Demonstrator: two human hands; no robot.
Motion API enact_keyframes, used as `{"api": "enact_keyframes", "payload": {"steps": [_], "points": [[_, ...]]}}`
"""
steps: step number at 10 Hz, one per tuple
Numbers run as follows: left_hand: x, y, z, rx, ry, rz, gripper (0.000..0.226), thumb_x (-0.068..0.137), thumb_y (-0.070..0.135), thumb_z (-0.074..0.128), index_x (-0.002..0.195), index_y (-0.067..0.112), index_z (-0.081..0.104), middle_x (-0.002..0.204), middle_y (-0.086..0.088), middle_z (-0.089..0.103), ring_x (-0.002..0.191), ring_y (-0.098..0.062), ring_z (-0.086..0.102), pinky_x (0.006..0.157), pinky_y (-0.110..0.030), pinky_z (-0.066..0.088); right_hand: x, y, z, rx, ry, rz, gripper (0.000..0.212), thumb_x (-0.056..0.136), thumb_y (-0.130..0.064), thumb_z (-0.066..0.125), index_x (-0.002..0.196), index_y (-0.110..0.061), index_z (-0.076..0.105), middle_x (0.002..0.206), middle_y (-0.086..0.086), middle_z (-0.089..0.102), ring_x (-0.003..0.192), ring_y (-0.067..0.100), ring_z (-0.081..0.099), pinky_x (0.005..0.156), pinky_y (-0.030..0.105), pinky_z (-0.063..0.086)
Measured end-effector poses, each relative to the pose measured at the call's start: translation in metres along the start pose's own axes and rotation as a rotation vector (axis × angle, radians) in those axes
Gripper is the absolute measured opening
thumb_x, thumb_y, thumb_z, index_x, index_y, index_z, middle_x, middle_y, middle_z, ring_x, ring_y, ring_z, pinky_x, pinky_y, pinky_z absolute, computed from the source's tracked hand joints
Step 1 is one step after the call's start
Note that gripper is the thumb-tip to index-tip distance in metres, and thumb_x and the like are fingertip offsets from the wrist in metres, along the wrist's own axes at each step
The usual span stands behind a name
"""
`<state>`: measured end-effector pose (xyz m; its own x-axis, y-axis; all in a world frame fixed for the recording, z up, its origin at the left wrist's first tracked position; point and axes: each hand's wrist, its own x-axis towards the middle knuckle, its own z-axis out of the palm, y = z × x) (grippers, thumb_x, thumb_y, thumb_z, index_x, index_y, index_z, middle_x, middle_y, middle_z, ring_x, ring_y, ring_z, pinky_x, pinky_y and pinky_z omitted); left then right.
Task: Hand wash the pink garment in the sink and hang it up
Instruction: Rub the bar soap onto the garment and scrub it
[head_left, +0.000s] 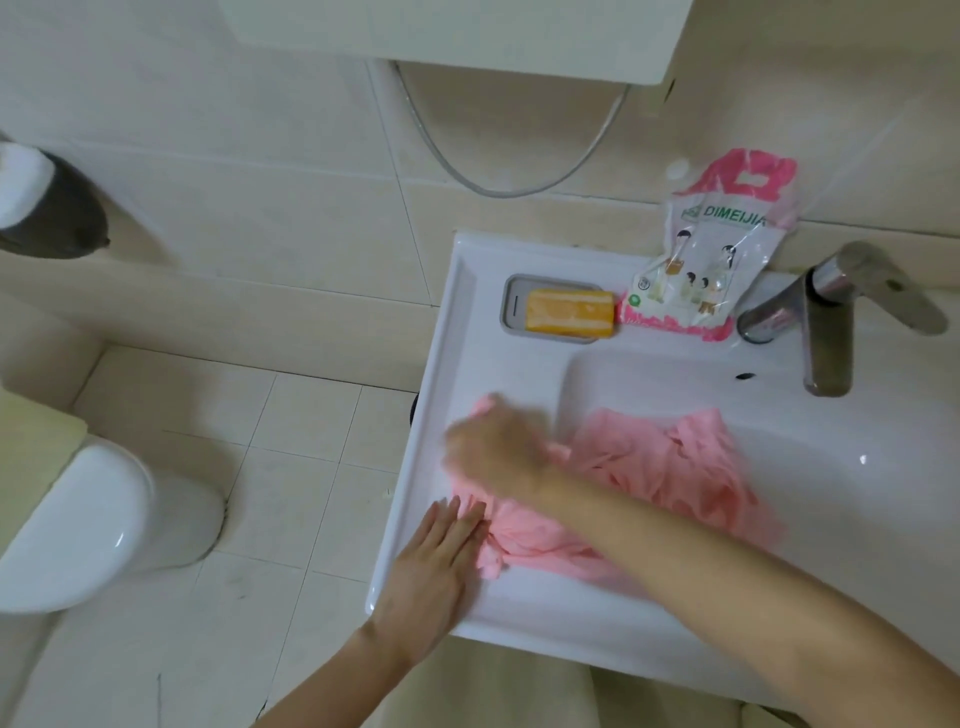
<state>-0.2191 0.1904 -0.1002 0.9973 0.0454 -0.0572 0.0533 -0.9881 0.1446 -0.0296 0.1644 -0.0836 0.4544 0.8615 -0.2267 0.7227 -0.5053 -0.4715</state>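
Lying across the white sink (519, 613), the pink garment (649, 467) is bunched partly on the flat left ledge and partly inside the basin. The left hand (436, 566) rests flat on the ledge, fingers straight and pressed together, fingertips touching the near edge of the fabric. The right hand (498, 447) lies on the garment's far left portion, its forearm crossing over the cloth. Motion blur prevents telling whether its fingers are curled or spread.

At the back of the ledge, an orange soap bar (569, 312) sits in a grey soap dish (511, 301). Just beside it, a pink-and-clear detergent pouch (711, 249) leans against the wall. A chrome faucet (831, 322) stands at the back right, spout over the basin.

Walls (234, 182) and floor (291, 467) are covered in beige tile. A metal hose (498, 182) loops down the wall below a white unit (467, 31). A white toilet (93, 519) stands on the floor to the left, well apart from the sink.
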Motion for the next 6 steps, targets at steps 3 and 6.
{"api": "enact_keyframes", "payload": {"steps": [3, 6], "points": [[-0.017, -0.003, -0.003, -0.002, -0.053, 0.065, 0.052, 0.095, 0.017, 0.022, 0.122, 0.007, 0.064, 0.129, -0.008, 0.060, 0.121, -0.034, 0.055, 0.106, -0.043, 0.027, 0.008, 0.012, 0.001, -0.194, -0.050, -0.270, 0.004, 0.069, -0.019, 0.067, 0.073, -0.017, 0.067, 0.068, 0.003, 0.066, 0.063, 0.023, 0.066, 0.063, 0.028, 0.045], [-0.022, -0.005, 0.001, -0.070, -0.033, 0.056, 0.044, 0.088, 0.032, 0.051, 0.125, 0.011, 0.062, 0.133, -0.004, 0.057, 0.130, -0.026, 0.048, 0.109, -0.043, 0.029, 0.026, 0.038, 0.008, 0.021, 0.240, -0.528, 0.020, 0.081, -0.027, 0.051, 0.074, -0.014, 0.064, 0.076, 0.016, 0.059, 0.068, 0.028, 0.059, 0.052, 0.031, 0.035]]}}
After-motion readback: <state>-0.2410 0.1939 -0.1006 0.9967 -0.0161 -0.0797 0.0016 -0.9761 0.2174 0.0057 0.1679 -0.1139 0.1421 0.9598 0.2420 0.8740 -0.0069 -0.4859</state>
